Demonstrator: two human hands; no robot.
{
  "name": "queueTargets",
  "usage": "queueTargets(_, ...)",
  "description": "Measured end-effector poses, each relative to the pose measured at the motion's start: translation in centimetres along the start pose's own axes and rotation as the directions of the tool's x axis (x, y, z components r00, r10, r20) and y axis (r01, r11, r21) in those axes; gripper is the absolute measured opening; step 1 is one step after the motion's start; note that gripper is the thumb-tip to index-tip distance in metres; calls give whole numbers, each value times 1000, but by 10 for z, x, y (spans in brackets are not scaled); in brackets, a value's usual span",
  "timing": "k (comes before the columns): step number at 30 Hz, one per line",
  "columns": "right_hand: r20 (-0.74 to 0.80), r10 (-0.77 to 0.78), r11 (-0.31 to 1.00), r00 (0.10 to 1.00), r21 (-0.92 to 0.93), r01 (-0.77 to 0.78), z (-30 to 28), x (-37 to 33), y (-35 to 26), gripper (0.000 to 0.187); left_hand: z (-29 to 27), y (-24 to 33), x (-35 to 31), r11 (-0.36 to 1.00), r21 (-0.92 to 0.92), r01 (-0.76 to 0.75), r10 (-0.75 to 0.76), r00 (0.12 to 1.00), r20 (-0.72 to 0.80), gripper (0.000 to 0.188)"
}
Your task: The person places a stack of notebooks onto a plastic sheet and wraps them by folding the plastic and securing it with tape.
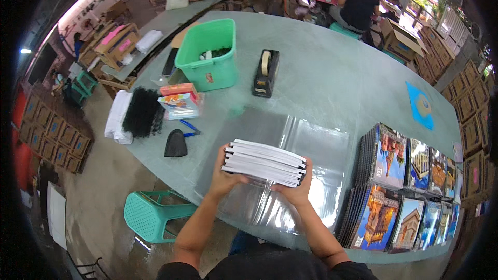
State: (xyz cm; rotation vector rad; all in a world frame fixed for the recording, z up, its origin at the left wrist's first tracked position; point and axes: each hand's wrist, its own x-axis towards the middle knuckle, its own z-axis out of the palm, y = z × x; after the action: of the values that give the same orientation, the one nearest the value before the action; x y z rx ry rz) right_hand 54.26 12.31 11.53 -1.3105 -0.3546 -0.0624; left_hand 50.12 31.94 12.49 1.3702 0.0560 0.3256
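Hands (296, 191) gripping paper stack (264, 162), notebooks (390, 155) right, bin (210, 72) ahead

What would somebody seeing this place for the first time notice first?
Probably the bright green bin, standing toward the far left of the grey-green table. Next, the colourful picture-covered books set in two rows along the table's right side. Front and centre, a thick stack of white paper sits between the person's left grip and right grip, above clear plastic sheeting.
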Motion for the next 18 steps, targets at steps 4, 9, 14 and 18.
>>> queueTargets(4,-61,-17,996,998,-94,12,5,6,-9,100,-6,-26,-3,999,-21,-47,49,992,114,114)
queueTargets(9,-95,-77,979,993,-197,57,2,-2,5,98,-22,-42,16,998,52,-29,13,960,278,105)
queueTargets(14,-170,320,918,932,-187,-349,-10,-24,33,93,-26,-59,21,931,359,67,-217,893,395,91)
queueTargets(18,-120,165,924,979,-330,-196,-20,-31,36,85,-23,-51,25,875,467,127,-336,854,397,84)
